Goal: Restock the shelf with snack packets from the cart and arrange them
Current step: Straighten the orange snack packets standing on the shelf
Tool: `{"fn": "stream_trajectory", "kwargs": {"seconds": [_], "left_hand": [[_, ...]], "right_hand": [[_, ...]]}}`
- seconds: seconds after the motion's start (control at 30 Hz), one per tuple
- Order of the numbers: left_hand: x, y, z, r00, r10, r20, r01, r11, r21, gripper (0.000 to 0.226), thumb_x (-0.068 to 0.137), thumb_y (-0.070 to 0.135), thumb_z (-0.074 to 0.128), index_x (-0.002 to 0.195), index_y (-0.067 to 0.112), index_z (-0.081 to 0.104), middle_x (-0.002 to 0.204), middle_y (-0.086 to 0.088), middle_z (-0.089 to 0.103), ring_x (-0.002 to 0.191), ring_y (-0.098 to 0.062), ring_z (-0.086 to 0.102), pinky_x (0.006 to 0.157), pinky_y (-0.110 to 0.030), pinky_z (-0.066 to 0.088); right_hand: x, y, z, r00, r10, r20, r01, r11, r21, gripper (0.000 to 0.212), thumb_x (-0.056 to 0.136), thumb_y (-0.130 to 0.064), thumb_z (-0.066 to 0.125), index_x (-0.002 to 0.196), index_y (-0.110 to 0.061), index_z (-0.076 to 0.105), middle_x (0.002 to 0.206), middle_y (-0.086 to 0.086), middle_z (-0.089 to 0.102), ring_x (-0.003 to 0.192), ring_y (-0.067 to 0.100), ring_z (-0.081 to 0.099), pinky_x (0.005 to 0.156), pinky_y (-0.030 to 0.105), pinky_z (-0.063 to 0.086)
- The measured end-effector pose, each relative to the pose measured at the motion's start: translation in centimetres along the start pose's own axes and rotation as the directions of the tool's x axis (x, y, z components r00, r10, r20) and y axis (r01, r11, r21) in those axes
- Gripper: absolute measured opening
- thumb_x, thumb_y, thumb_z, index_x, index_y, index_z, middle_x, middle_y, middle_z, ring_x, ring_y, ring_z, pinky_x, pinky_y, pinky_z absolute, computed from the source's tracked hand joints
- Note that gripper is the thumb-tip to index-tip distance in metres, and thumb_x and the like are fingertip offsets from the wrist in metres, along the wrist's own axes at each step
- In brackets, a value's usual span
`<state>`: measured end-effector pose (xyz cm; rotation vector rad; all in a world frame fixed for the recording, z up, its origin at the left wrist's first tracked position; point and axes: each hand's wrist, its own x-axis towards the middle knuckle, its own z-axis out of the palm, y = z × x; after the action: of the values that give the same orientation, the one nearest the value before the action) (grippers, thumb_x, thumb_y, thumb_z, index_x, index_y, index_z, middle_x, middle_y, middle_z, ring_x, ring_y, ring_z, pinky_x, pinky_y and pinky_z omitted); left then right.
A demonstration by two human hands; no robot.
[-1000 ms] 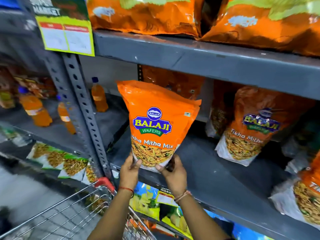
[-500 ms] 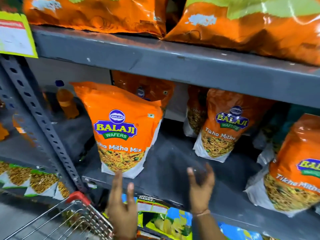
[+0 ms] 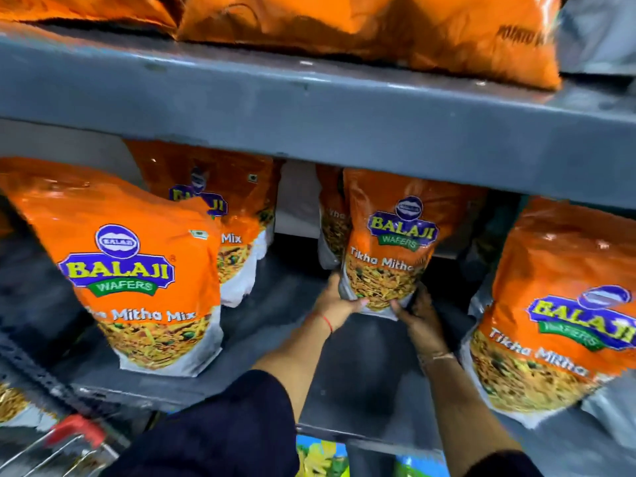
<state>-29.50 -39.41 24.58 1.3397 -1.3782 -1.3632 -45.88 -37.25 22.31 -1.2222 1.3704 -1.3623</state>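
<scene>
Middle packet [image 3: 389,249]: held upright on the grey shelf [image 3: 361,366], long axis vertical, printed face outward, set well back. Its lower corners are gripped by the left hand [image 3: 339,299] and right hand [image 3: 418,316]. Another packet [image 3: 328,218], partly hidden, is seen just behind it. Flanked by a front-left packet [image 3: 137,270] and a front-right packet [image 3: 557,315], both leaning. Overhead, an upper shelf [image 3: 309,108]; the red-handled item [image 3: 74,432] at lower left is probably the cart, blurred.

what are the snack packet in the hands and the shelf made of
Snack packet: looks like thin glossy plastic film, since it crinkles and throws highlights; white lower edge. Shelf: seemingly grey painted metal with a dull finish and small scuffs and chips along the front edge.
</scene>
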Motion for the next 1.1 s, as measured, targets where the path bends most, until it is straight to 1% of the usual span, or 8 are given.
{"fn": "stream_trajectory", "kwargs": {"seconds": [0.07,0.17,0.37,0.5,0.63,0.9,1.03,1.1], "left_hand": [[0.0,-0.4,-0.2,1.000,0.000,-0.029,-0.002,0.998,-0.058,0.075,0.065,0.010,0.076,0.130,0.013,0.038,0.133,-0.014,0.051,0.123,-0.028,0.047,0.104,-0.038,0.039],[0.1,-1.9,-1.2,0.997,-0.001,-0.073,-0.006,0.996,-0.090,0.094,0.046,0.033,0.076,0.130,0.015,0.039,0.130,-0.012,0.054,0.121,-0.028,0.050,0.105,-0.046,0.040],[-0.8,-1.8,-3.7,0.996,0.006,-0.087,-0.021,0.984,-0.176,0.063,0.073,-0.008,0.067,0.128,0.009,0.042,0.120,-0.006,0.052,0.115,-0.023,0.048,0.101,-0.037,0.040],[-1.0,-2.2,-4.9,0.996,0.008,-0.089,-0.024,0.985,-0.172,0.059,0.075,-0.009,0.064,0.128,0.008,0.042,0.121,-0.009,0.053,0.113,-0.022,0.049,0.100,-0.037,0.040],[-1.4,-2.3,-5.1,0.995,0.024,-0.093,-0.041,0.981,-0.189,0.058,0.077,-0.008,0.063,0.129,0.008,0.041,0.118,-0.005,0.052,0.110,-0.020,0.050,0.098,-0.036,0.041],[-0.9,-3.8,-4.9,0.991,0.024,-0.130,-0.046,0.983,-0.176,0.056,0.076,0.001,0.067,0.127,0.013,0.045,0.116,-0.005,0.056,0.118,-0.028,0.052,0.103,-0.042,0.041],[-1.5,-4.1,-4.7,0.991,0.047,-0.123,-0.074,0.973,-0.218,0.061,0.071,0.005,0.073,0.126,0.010,0.045,0.120,-0.004,0.054,0.120,-0.024,0.050,0.097,-0.031,0.039],[-3.5,-4.5,-3.7,0.945,0.047,-0.324,-0.102,0.983,-0.153,0.073,0.065,0.014,0.077,0.130,0.008,0.043,0.126,-0.005,0.052,0.121,-0.021,0.047,0.098,-0.029,0.035]], "right_hand": [[-0.3,-0.3,0.7,1.000,-0.008,-0.004,0.008,1.000,0.001,0.071,0.067,-0.018,0.070,0.130,-0.007,0.038,0.131,0.009,0.048,0.107,-0.002,0.055,0.090,0.014,0.044],[-1.1,-0.2,1.8,1.000,0.010,-0.014,-0.010,1.000,0.003,0.087,0.057,-0.038,0.070,0.132,-0.009,0.038,0.136,0.013,0.049,0.122,0.020,0.049,0.104,0.039,0.038],[-2.2,-0.1,4.4,0.998,0.048,-0.028,-0.049,0.998,-0.033,0.083,0.062,-0.036,0.073,0.133,-0.013,0.037,0.138,0.011,0.049,0.127,0.025,0.044,0.108,0.049,0.035],[-2.3,0.3,5.4,0.997,0.053,-0.052,-0.055,0.998,-0.043,0.064,0.077,-0.008,0.069,0.132,-0.012,0.038,0.134,0.008,0.049,0.122,0.019,0.044,0.102,0.037,0.036],[-2.4,0.4,5.9,0.998,0.032,-0.055,-0.036,0.997,-0.072,0.062,0.078,-0.008,0.068,0.132,-0.011,0.038,0.130,0.005,0.050,0.115,0.013,0.044,0.095,0.030,0.036],[-3.2,-0.7,5.7,0.999,0.043,-0.026,-0.046,0.992,-0.121,0.066,0.078,-0.011,0.069,0.134,-0.013,0.035,0.131,0.004,0.049,0.117,0.014,0.044,0.094,0.029,0.036],[-7.1,-0.7,4.2,1.000,0.023,-0.020,-0.027,0.974,-0.225,0.077,0.076,-0.015,0.071,0.139,-0.012,0.027,0.143,0.003,0.040,0.132,0.016,0.035,0.108,0.031,0.032],[-11.1,-0.2,3.0,0.999,-0.028,-0.015,0.023,0.964,-0.264,0.065,0.076,-0.020,0.072,0.133,-0.022,0.040,0.140,-0.006,0.044,0.131,0.009,0.038,0.111,0.031,0.032]]}}
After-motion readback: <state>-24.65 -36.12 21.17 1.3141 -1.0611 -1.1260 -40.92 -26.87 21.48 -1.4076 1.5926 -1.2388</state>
